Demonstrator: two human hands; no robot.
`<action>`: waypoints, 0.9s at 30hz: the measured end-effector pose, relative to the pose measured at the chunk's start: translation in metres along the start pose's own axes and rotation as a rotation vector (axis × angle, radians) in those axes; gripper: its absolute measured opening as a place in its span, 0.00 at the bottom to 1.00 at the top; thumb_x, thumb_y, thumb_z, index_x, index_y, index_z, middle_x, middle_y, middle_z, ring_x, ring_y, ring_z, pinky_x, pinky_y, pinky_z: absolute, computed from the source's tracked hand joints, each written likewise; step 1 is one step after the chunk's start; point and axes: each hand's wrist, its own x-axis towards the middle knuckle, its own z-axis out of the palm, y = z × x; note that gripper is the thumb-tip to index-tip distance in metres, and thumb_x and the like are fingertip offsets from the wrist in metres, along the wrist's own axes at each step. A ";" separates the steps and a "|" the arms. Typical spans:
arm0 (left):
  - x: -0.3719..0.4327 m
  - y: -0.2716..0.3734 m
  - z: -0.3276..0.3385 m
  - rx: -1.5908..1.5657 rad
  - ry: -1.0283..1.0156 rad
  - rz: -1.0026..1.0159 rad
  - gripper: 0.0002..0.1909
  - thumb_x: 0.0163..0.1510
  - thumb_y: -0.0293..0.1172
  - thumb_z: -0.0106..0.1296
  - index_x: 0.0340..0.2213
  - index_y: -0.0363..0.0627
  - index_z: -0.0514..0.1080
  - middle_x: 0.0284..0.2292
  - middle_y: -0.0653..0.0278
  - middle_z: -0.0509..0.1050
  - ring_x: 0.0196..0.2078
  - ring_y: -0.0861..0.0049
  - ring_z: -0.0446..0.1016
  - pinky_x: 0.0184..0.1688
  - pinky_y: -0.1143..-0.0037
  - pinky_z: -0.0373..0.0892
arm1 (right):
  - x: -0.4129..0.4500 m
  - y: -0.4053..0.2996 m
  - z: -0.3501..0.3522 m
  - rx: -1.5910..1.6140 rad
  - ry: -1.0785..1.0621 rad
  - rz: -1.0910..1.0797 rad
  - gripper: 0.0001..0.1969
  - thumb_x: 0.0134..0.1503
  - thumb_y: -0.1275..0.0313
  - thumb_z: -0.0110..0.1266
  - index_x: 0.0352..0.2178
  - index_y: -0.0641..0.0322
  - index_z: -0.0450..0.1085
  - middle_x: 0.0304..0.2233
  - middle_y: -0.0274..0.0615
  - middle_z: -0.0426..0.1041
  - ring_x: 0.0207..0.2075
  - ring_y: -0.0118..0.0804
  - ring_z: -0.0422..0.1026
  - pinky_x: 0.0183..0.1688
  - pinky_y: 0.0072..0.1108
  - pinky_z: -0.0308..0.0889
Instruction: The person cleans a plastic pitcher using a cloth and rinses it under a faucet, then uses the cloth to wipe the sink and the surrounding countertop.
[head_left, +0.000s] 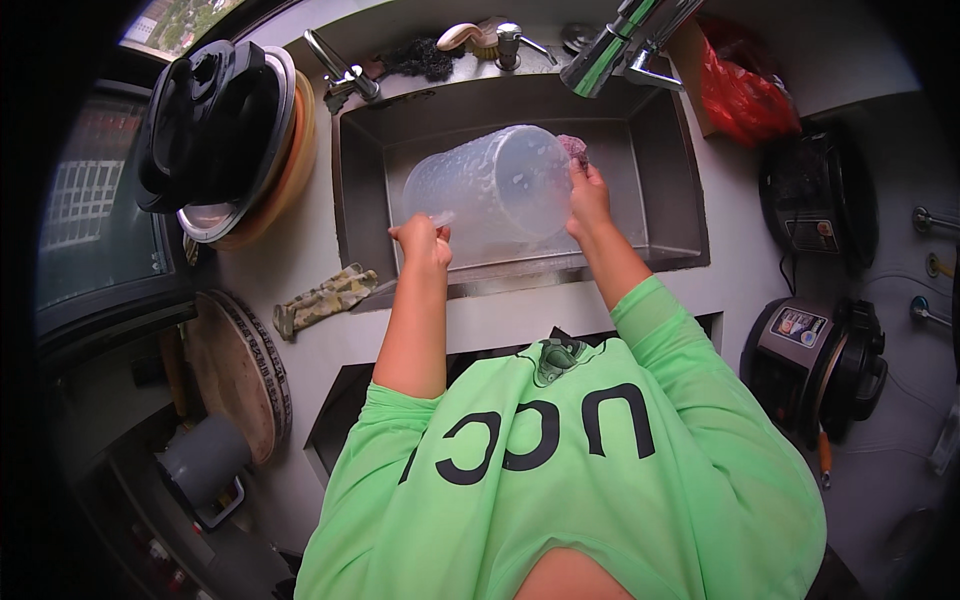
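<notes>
A large translucent plastic container (480, 184) lies on its side above the basin of a stainless steel sink (360, 202), with drops or suds on its wall and its round base turned to the right. My left hand (426, 238) grips a piece at the container's left end, perhaps its rim or handle. At the base end, my right hand (589, 196) has its fingers around a pinkish-red scrubber or cloth (573, 147) and rests against the container. The container's mouth is turned away, so its inside shows only dimly through the wall.
A chrome faucet (600, 64) overhangs the sink's back right, near a soap dispenser (508, 49) and a brush (469, 36). Stacked basins (300, 142) with a black lid (202, 127) stand left. A camouflage cloth (324, 300) lies at the front left, a red plastic bag (750, 90) at the back right.
</notes>
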 end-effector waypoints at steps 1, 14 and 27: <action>-0.016 0.005 0.003 0.320 -0.086 0.099 0.14 0.47 0.22 0.35 0.38 0.35 0.58 0.33 0.55 0.63 0.27 0.73 0.63 0.34 0.70 0.66 | -0.002 0.003 -0.003 0.055 0.063 0.041 0.09 0.56 0.68 0.42 0.34 0.61 0.66 0.30 0.32 0.69 0.32 0.24 0.66 0.36 0.17 0.63; -0.060 0.057 0.001 2.519 -0.726 1.137 0.13 0.47 0.39 0.49 0.24 0.40 0.67 0.24 0.54 0.70 0.30 0.56 0.69 0.30 0.67 0.64 | 0.004 0.013 -0.012 0.052 0.166 0.202 0.08 0.55 0.70 0.44 0.33 0.62 0.66 0.29 0.36 0.70 0.30 0.27 0.68 0.33 0.20 0.64; -0.016 0.042 -0.005 1.328 -0.728 0.795 0.18 0.48 0.43 0.50 0.20 0.37 0.66 0.13 0.67 0.63 0.17 0.82 0.58 0.20 0.77 0.57 | -0.012 -0.016 0.012 0.044 0.006 -0.364 0.10 0.56 0.69 0.44 0.36 0.62 0.67 0.35 0.33 0.69 0.38 0.22 0.65 0.42 0.15 0.59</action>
